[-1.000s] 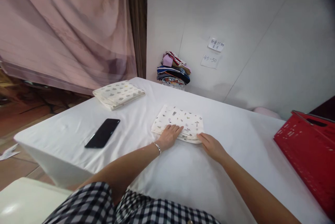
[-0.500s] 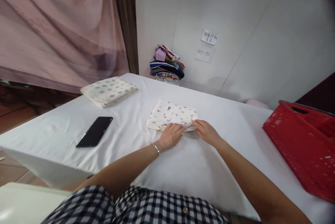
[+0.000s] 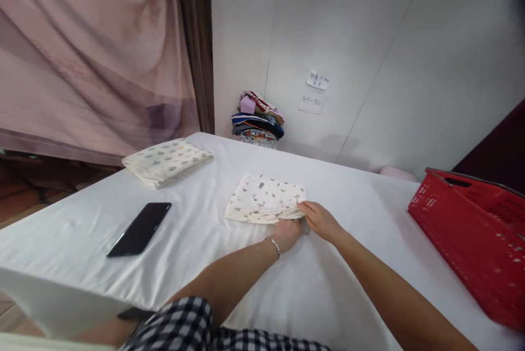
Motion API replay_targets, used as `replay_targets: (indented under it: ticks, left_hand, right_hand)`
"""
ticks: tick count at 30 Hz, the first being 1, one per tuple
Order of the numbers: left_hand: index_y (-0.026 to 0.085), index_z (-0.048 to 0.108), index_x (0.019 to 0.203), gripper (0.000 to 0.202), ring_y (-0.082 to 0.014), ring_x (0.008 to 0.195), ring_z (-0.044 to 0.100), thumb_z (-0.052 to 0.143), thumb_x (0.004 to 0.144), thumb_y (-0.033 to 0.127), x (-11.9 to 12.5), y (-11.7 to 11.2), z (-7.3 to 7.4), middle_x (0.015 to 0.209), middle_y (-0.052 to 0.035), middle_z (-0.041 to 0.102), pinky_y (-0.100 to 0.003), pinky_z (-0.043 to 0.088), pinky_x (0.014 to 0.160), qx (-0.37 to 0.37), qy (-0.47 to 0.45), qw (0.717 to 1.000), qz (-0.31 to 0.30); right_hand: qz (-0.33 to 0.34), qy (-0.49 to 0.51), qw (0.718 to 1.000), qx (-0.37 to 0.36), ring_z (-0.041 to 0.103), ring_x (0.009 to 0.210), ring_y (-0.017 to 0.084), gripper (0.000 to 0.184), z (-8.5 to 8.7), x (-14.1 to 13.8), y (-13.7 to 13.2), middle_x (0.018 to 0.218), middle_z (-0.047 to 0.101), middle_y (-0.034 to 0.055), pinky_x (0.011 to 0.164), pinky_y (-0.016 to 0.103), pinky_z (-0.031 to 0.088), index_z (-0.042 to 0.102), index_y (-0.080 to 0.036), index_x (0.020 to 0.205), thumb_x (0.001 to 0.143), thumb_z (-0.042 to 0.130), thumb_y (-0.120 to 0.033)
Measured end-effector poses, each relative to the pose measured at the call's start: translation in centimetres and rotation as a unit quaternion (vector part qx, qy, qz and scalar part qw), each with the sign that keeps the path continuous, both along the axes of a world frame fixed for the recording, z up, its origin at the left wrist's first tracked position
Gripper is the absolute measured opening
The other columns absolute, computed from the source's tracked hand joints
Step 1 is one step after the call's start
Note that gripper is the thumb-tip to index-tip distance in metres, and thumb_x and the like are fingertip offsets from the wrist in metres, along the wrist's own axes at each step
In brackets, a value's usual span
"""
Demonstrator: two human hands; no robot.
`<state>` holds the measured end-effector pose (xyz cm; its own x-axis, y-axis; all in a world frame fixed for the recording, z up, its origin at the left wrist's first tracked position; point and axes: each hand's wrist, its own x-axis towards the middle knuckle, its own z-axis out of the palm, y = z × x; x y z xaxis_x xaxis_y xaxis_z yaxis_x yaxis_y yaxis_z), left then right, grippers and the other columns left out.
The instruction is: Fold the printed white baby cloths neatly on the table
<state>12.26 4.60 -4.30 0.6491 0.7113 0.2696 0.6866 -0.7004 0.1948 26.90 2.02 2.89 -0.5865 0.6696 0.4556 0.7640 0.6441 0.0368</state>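
Note:
A folded white cloth with small prints [image 3: 264, 197] lies in the middle of the white table [image 3: 361, 241]. My left hand [image 3: 288, 230], a bracelet on its wrist, is at the cloth's near edge with its fingers tucked under the fabric. My right hand [image 3: 318, 218] pinches the near right corner of the same cloth, thumb on top. A second folded printed cloth [image 3: 167, 161] rests at the table's far left.
A black phone [image 3: 139, 228] lies on the left part of the table. A red plastic basket [image 3: 476, 241] stands at the right edge. A pile of coloured clothes [image 3: 257, 119] sits at the far corner against the white wall, near a pink curtain [image 3: 94, 50].
My left hand has slid off the top of the cloth to its near edge and gone under it. My right hand has moved in to grip the near right corner.

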Motion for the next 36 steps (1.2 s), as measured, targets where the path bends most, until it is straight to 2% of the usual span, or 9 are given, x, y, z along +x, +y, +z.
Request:
replay_targets:
  ticks: [4, 8, 13, 16, 19, 22, 27, 30, 36]
  left_hand:
    - [0.014, 0.059, 0.107, 0.029, -0.0219, 0.087, 0.062, 0.036, 0.089, 0.017, -1.4, -0.2, 0.3, 0.101, -0.0124, 0.064, -0.038, 0.049, 0.081, -0.008, 0.0, 1.0, -0.016]
    - [0.013, 0.06, 0.102, 0.033, -0.0207, 0.081, 0.063, 0.03, 0.091, 0.019, -2.2, -0.6, 0.9, 0.099, -0.0119, 0.063, -0.034, 0.049, 0.073, -0.02, 0.012, 1.0, 0.007]
    - [0.012, 0.061, 0.099, 0.032, -0.0198, 0.076, 0.063, 0.03, 0.09, 0.019, -2.2, -0.9, 1.4, 0.09, -0.012, 0.064, -0.031, 0.049, 0.069, -0.023, 0.005, 0.999, 0.023]
    - [0.011, 0.062, 0.099, 0.032, -0.0215, 0.077, 0.062, 0.032, 0.089, 0.018, -2.4, -1.0, 1.5, 0.087, -0.0132, 0.064, -0.033, 0.049, 0.069, -0.021, 0.014, 1.0, 0.015]
    - [0.013, 0.063, 0.099, 0.032, -0.0219, 0.078, 0.062, 0.034, 0.088, 0.017, -2.7, -1.2, 1.6, 0.088, -0.0123, 0.065, -0.033, 0.049, 0.069, -0.022, 0.038, 0.999, 0.011]
    - [0.015, 0.062, 0.102, 0.031, -0.0205, 0.081, 0.061, 0.034, 0.088, 0.017, -2.7, -1.4, 1.9, 0.092, -0.0094, 0.065, -0.032, 0.048, 0.071, -0.018, 0.051, 0.998, 0.018]
    - [0.016, 0.062, 0.1, 0.03, -0.0222, 0.083, 0.061, 0.034, 0.088, 0.016, -2.4, -1.5, 2.4, 0.094, -0.0096, 0.065, -0.032, 0.048, 0.068, -0.024, 0.047, 0.998, 0.038]
    - [0.015, 0.062, 0.098, 0.03, -0.0227, 0.08, 0.061, 0.033, 0.088, 0.015, -2.2, -1.5, 2.3, 0.093, -0.0102, 0.064, -0.033, 0.048, 0.067, -0.037, 0.033, 0.997, 0.052]
    - [0.014, 0.061, 0.102, 0.029, -0.0225, 0.087, 0.061, 0.034, 0.088, 0.016, -2.1, -1.6, 2.0, 0.097, -0.0115, 0.064, -0.035, 0.047, 0.076, -0.035, -0.009, 0.998, 0.048]
  right_hand:
    - [-0.004, 0.008, 1.0, -0.013, 0.054, 0.1, 0.022, 0.044, -0.1, -0.2, -0.4, 0.111, 0.057, 0.0119, 0.083, 0.039, 0.049, 0.045, -0.018, 0.124, 0.084, 0.034, -0.006]
    - [-0.004, 0.037, 0.998, -0.049, 0.054, 0.102, 0.021, 0.041, -0.1, -0.6, -1.1, 0.113, 0.056, 0.0113, 0.084, 0.038, 0.049, 0.046, -0.019, 0.124, 0.085, 0.034, -0.008]
    - [0.003, 0.047, 0.996, -0.076, 0.05, 0.112, 0.022, 0.049, -0.6, -0.5, -1.8, 0.122, 0.051, 0.0114, 0.092, 0.041, 0.046, 0.039, -0.02, 0.131, 0.083, 0.038, -0.01]
    - [0.007, 0.037, 0.996, -0.087, 0.037, 0.125, 0.025, 0.062, -1.0, 0.1, -2.2, 0.137, 0.038, 0.0128, 0.101, 0.046, 0.037, 0.029, -0.019, 0.138, 0.079, 0.049, -0.016]
    - [-0.027, 0.048, 0.994, -0.09, 0.022, 0.134, 0.028, 0.079, -2.1, 1.1, -2.6, 0.147, 0.022, 0.013, 0.105, 0.049, 0.031, 0.012, -0.02, 0.143, 0.077, 0.056, -0.027]
    - [-0.055, 0.049, 0.993, -0.09, 0.022, 0.134, 0.028, 0.083, -3.8, 2.3, -2.5, 0.147, 0.021, 0.0137, 0.104, 0.05, 0.031, 0.001, -0.021, 0.144, 0.08, 0.053, -0.028]
    - [-0.072, 0.038, 0.993, -0.079, 0.022, 0.134, 0.028, 0.078, -5.5, 3.4, -1.4, 0.145, 0.026, 0.0162, 0.104, 0.05, 0.031, 0.004, -0.018, 0.144, 0.08, 0.049, -0.023]
    - [-0.064, 0.04, 0.995, -0.069, 0.021, 0.134, 0.027, 0.073, -5.4, 3.1, -0.4, 0.144, 0.028, 0.0147, 0.104, 0.049, 0.031, 0.008, -0.019, 0.143, 0.082, 0.048, -0.024]
    - [-0.036, 0.073, 0.996, -0.04, 0.029, 0.131, 0.026, 0.067, -4.5, 2.2, 0.6, 0.138, 0.038, 0.0145, 0.103, 0.047, 0.034, 0.017, -0.017, 0.141, 0.084, 0.051, -0.03]
